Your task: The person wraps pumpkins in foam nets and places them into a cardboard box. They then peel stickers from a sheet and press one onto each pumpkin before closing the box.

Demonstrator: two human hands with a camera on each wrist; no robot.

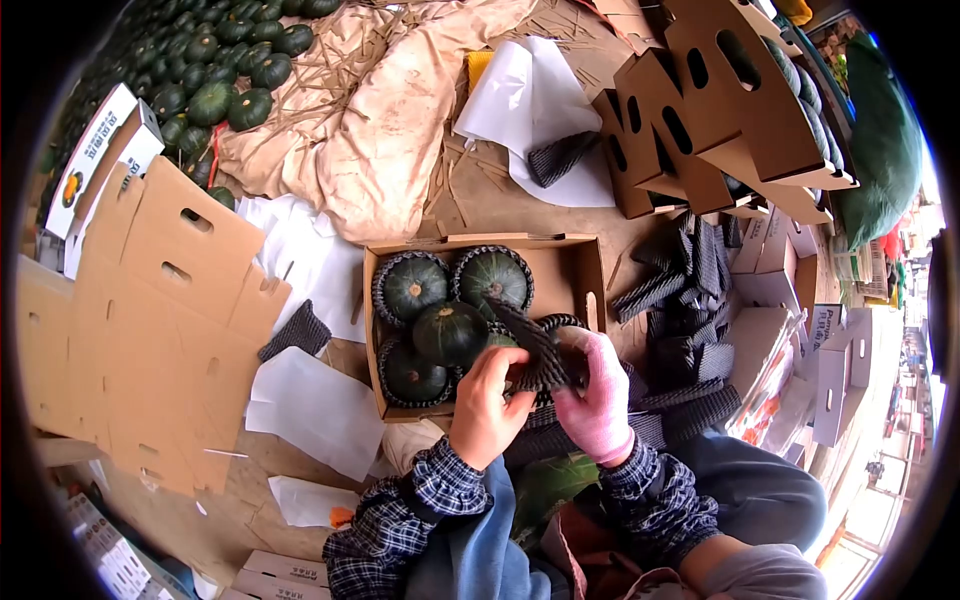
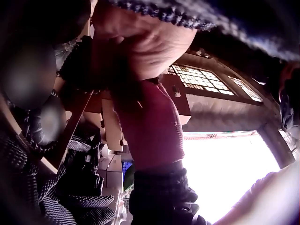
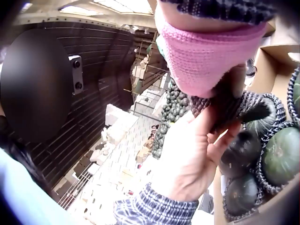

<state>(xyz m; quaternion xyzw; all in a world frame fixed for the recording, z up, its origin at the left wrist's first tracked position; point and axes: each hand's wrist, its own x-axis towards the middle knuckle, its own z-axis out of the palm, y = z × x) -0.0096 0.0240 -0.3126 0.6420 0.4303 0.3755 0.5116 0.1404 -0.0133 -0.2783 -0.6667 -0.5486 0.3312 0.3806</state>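
Both hands hold a black foam net sleeve over the near side of an open cardboard box. My bare left hand pinches one side of it, while my right hand, in a pink glove, grips the other. The right wrist view shows the sleeve gathered between the fingers, its far end gaping. Inside the box sit several dark green pumpkins in net sleeves, such as the back-left pumpkin. A bare pumpkin lies among them, just left of the hands.
Loose net sleeves are heaped right of the box. Flattened cardboard and white paper sheets lie to the left. Stacked cartons stand at the back right. A large pumpkin pile fills the back left, beside a beige cloth.
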